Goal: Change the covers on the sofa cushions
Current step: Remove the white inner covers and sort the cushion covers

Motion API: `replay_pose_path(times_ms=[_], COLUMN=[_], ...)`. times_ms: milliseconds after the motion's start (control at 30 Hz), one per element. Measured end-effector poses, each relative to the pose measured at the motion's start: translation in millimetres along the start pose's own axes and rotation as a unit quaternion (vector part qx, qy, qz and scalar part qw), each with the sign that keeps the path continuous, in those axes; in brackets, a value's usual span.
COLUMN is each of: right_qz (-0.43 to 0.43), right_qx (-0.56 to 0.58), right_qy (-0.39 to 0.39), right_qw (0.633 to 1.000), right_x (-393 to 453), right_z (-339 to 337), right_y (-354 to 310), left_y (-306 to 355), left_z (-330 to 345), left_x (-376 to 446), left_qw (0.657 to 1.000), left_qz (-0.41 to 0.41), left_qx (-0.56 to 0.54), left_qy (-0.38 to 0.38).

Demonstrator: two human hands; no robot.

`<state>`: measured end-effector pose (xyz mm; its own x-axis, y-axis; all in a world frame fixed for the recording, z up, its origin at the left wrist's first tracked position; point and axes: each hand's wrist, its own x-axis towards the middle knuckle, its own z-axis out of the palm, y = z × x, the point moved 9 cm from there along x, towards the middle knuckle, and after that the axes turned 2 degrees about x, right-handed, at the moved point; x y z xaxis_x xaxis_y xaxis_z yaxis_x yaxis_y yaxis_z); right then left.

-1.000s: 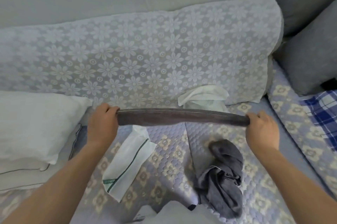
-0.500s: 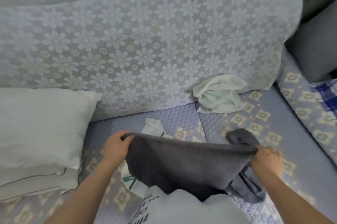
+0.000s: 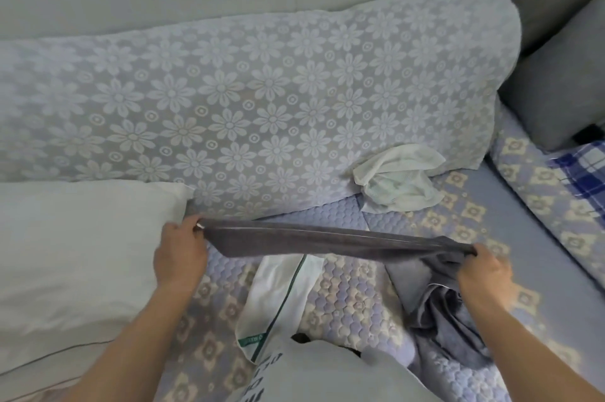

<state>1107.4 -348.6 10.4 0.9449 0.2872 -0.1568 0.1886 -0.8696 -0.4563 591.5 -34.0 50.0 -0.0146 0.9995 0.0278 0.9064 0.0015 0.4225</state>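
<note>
Head camera view: my left hand (image 3: 179, 254) and right hand (image 3: 484, 270) are spread wide apart, each clamped on one end of the grey cover (image 3: 330, 239), pulling it taut above the quilted sofa seat (image 3: 347, 290).

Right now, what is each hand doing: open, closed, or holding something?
Left hand: closed, pinching one end of the grey cushion cover.
Right hand: closed, gripping the other end of the same cover, stretched taut between them.

Soft even light, bowed edges
</note>
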Motion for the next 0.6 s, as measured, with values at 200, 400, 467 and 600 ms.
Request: replay_pose_path(times_ms=[200, 400, 467, 600], right_qz=[0.346, 0.194, 0.048, -0.068], right_qx=[0.495, 0.314, 0.203, 0.149], right_qy=[0.01, -0.024, -0.126, -0.243], right_qw=[0.797, 0.929, 0.97, 0.956], right_x=[-32, -45, -73, -154], right_z=[55, 34, 57, 98], right_y=[68, 26, -33, -106], left_y=[-52, -51, -8, 85], left_z=[94, 117, 135, 159], left_x=[-99, -132, -148, -205], left_qw=[0.75, 0.749, 0.779, 0.778], left_qz=[-0.384, -0.396, -0.33, -0.073], left_qx=[-0.529, -0.502, -0.44, -0.278], left_qy=[-0.102, -0.174, -0.301, -0.559])
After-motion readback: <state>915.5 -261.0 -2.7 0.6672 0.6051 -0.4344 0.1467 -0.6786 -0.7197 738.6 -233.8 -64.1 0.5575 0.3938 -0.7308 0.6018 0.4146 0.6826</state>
